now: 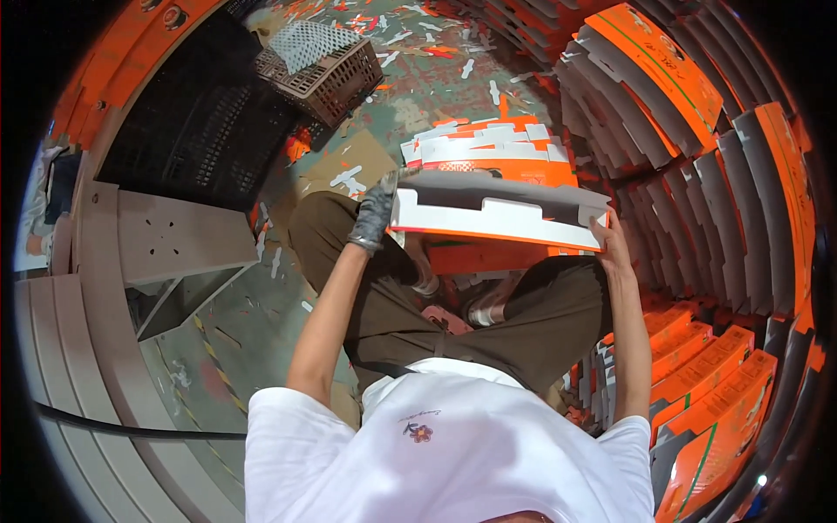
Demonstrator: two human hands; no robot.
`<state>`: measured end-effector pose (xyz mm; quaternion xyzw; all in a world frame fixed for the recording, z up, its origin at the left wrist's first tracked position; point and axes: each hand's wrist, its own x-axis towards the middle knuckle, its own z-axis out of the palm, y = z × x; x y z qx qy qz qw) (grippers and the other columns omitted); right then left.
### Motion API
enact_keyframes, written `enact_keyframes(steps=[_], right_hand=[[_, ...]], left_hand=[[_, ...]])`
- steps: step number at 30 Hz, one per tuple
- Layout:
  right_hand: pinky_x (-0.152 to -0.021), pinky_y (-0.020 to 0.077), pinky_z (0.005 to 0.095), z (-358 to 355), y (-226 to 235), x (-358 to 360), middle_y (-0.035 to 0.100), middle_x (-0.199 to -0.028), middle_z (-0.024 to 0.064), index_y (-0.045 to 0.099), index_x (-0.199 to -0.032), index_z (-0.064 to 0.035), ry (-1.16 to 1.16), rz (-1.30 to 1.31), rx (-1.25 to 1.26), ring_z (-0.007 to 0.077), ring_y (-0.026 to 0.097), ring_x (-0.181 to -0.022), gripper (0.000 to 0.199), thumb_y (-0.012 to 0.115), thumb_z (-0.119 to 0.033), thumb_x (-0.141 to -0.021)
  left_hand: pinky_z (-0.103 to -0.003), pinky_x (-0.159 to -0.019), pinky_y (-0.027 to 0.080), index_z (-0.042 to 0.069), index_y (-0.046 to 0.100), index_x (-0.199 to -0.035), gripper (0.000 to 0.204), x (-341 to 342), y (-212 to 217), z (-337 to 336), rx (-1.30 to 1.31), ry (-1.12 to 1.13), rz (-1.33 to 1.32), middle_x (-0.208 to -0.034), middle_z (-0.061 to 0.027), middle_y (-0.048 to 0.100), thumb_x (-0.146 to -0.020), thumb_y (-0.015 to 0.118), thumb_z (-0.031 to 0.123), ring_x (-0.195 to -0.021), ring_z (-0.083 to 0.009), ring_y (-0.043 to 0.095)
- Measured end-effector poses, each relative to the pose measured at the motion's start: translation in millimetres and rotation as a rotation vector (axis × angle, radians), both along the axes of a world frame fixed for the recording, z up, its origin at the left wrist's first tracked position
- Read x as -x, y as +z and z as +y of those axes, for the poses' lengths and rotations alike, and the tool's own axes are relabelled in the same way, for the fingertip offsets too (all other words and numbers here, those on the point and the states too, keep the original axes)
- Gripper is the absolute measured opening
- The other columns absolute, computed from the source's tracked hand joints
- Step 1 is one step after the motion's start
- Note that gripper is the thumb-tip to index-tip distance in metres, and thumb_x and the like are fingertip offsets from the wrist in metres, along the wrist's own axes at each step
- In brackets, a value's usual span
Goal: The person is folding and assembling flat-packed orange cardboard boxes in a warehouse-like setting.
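— Head view: how are the hands set, and what could go wrong from here?

— The left hand (377, 212), gloved in grey, is closed around the left end of a bundle of flat cardboard blanks (497, 212); the right hand (610, 244), bare, is clamped on the right end, thumb on top. The bundle is held level above the knees, just near of a low stack of orange and white blanks (488, 148) on the floor (418, 96).

— And the risk?

— Slippage is judged most likely: only the two ends are gripped, so the middle sheets could sag or slide out. The bare right hand could also be nicked by a card edge.

— Anything close by?

— Tall rows of stacked blanks (689, 183) are crowded on the right and could be knocked; a plastic crate (327, 70) is seen far left.
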<state>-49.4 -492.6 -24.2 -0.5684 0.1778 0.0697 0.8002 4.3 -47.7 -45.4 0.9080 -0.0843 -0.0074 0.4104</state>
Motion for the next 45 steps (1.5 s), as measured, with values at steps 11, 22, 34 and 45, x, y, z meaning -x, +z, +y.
enact_keyframes(steps=[11, 22, 34, 45], right_hand=[[-0.079, 0.0402, 0.0251, 4, 45, -17, 0.055, -0.092, 0.005, 0.052, -0.105, -0.0054, 0.555, -0.251, 0.608, 0.0161, 0.053, -0.087, 0.037, 0.056, 0.004, -0.07], [-0.101, 0.0238, 0.0423, 2, 103, 1, 0.013, -0.142, 0.0115, 0.017, -0.136, -0.0198, 1.214, -0.573, 1.501, 0.0316, 0.017, -0.128, 0.066, 0.05, -0.03, -0.08], [-0.101, 0.0186, 0.0493, 38, 59, -50, 0.026, -0.134, 0.0204, 0.02, -0.136, -0.0248, 1.492, -0.306, 1.407, 0.0375, 0.019, -0.126, 0.101, 0.072, -0.051, -0.055], [-0.1, 0.0225, 0.0456, 48, 31, -33, 0.012, -0.139, 0.0221, 0.028, -0.134, -0.0199, 1.423, -0.33, 1.329, 0.0352, 0.01, -0.13, 0.096, 0.074, -0.047, -0.054]], left_hand=[[-0.032, -0.08, 0.044, 0.01, 0.058, -0.105, 0.038, 19, 39, -15, -0.057, -0.265, -0.324, -0.102, -0.0099, 0.059, -0.068, 0.062, 0.007, -0.09, -0.0257, 0.056], [-0.052, -0.102, 0.01, 0.02, 0.026, -0.134, 0.069, 63, 102, -16, -0.702, -0.883, -0.117, -0.141, -0.0139, 0.015, -0.076, 0.048, 0.05, -0.129, -0.0359, 0.013], [-0.062, -0.096, 0.011, 0.015, 0.013, -0.137, 0.095, 98, 58, -49, -0.67, -0.673, 0.103, -0.139, -0.0219, 0.011, -0.065, 0.053, 0.064, -0.127, -0.0405, 0.016], [-0.044, -0.063, 0.049, 0.011, 0.016, -0.136, 0.062, 111, 5, -71, -0.871, -0.683, 0.001, -0.116, -0.0277, 0.046, -0.079, 0.042, 0.014, -0.089, -0.0372, 0.058]])
